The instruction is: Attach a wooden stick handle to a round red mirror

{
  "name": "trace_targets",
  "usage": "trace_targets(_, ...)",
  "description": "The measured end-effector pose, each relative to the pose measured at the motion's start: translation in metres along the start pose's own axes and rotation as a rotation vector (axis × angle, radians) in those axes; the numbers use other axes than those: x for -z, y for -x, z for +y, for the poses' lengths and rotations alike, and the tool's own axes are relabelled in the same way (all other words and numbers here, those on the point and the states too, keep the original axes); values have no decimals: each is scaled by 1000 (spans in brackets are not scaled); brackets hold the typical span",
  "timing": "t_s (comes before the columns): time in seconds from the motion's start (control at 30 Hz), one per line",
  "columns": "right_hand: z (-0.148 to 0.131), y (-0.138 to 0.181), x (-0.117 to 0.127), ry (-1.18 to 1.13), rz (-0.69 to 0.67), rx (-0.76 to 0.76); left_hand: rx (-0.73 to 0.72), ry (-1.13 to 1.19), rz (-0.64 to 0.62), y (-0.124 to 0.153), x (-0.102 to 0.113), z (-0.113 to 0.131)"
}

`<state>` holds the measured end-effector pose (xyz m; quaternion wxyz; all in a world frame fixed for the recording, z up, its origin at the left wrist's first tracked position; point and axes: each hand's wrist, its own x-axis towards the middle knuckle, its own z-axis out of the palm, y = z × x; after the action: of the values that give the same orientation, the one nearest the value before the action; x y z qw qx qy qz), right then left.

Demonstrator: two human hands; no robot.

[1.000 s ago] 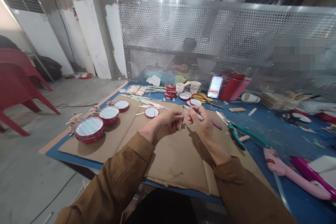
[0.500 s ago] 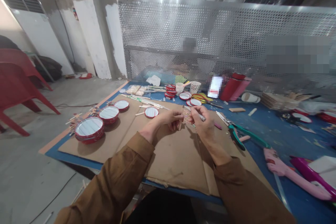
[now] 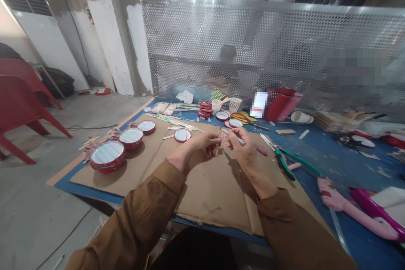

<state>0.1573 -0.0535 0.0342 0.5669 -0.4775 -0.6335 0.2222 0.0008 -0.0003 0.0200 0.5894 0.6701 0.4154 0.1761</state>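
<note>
Above a brown cardboard sheet (image 3: 202, 185), both my hands meet over a small patterned piece (image 3: 224, 139). My left hand (image 3: 205, 143) pinches its left side with fingers closed. My right hand (image 3: 242, 148) is closed round a thin pen-like tool (image 3: 236, 137) whose tip rests at the piece. A small red-rimmed round mirror (image 3: 182, 135) lies just left of my left hand.
Larger red-rimmed round mirrors (image 3: 107, 155) lie in a row at the left on the blue table (image 3: 332, 156). Green-handled pliers (image 3: 286, 162), pink tools (image 3: 348, 209), a red cylinder (image 3: 283, 103) and cups sit to the right. A perforated metal screen (image 3: 268, 50) stands behind, red chairs (image 3: 22, 109) at left.
My hands have stayed almost still; the right hand with the tool shifted only slightly at the small piece.
</note>
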Motion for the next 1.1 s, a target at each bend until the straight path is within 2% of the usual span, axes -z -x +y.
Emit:
trace_targets(0.67, -3, 1, 1, 54, 10, 18, -34, 19, 7, -5, 2, -7)
trace_targets(1.1, 2, 0, 0, 13, -16, -11, 9, -5, 21, 3, -2, 4)
